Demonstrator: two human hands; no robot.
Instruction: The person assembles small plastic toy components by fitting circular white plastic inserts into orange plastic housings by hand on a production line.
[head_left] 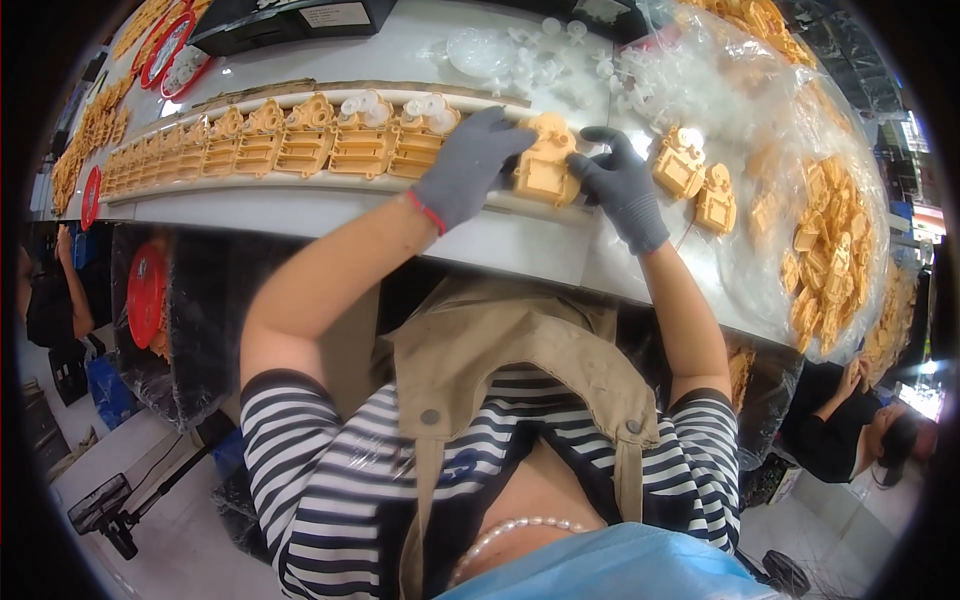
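A yellow-orange plastic housing point(546, 172) with a rounded top and a rectangular recess is held between both hands at the right end of a row. My left hand point(468, 165), in a grey glove with a red cuff edge, grips its upper left side. My right hand point(622, 188), also grey-gloved, has thumb and fingers closed at its right edge. To the left, similar yellow housings point(303, 135) stand side by side along a long pale rail point(150, 188). White round plastic pieces point(367, 108) sit on the two housings nearest my left hand.
Two loose housings point(680, 163) lie right of my right hand. A clear plastic bag point(770, 190) with a heap of yellow parts point(835, 240) covers the table's right side. Loose white pieces point(545, 55) and black bins point(290, 30) are at the back. Other people point(850, 420) work nearby.
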